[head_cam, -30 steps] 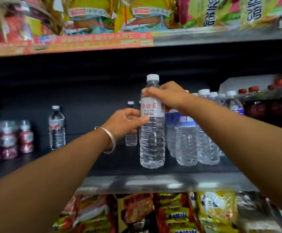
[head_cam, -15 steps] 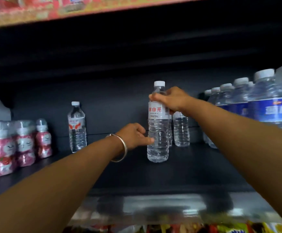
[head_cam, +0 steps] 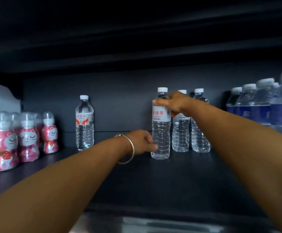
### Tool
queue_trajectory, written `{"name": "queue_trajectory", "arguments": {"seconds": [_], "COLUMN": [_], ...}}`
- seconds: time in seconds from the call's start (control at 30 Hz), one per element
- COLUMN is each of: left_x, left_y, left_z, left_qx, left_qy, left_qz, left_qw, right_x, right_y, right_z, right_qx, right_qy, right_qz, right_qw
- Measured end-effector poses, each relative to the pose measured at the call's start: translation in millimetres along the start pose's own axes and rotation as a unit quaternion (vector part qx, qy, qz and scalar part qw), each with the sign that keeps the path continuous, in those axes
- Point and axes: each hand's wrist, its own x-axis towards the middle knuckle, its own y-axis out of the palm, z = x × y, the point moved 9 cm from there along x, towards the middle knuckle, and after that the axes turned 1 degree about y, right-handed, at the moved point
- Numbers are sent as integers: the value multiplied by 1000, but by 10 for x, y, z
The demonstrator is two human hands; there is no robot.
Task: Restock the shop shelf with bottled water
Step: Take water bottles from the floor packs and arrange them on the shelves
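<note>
A clear water bottle (head_cam: 161, 132) with a white cap and a white label in red characters stands upright on the dark shelf (head_cam: 153, 179). My right hand (head_cam: 174, 102) grips its shoulder just above the label. Lower down, my left hand (head_cam: 143, 142), with a silver bangle on the wrist, holds the bottle's lower body from the left. Two matching bottles (head_cam: 190, 130) stand just behind and to the right, close to the back wall.
A single water bottle with an orange-marked label (head_cam: 84, 123) stands left of centre. Pink cartoon-printed small bottles (head_cam: 26, 137) crowd the left end. Blue-labelled water bottles (head_cam: 261, 105) line the right side. The metal shelf lip (head_cam: 153, 224) runs along the front.
The bottle has gone from the shelf's front edge deep into the shelf, beside two matching bottles. My head has moved closer, and my left hand has slid lower on the bottle.
</note>
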Motion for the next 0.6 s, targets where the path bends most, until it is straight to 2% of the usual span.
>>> {"name": "queue_trajectory", "arguments": {"seconds": [0.43, 0.6], "left_x": [377, 425], "left_y": [272, 371], "left_z": [33, 35], "left_qx": [88, 123], "left_qy": [-3, -3], "left_qz": [80, 107], "left_qw": [993, 987], "right_x": [275, 291], "right_y": [39, 10], "right_z": [-23, -28], "right_qx": [-16, -29], "right_qy": [31, 47], "right_qz": [33, 19], "right_qw": [999, 998]}}
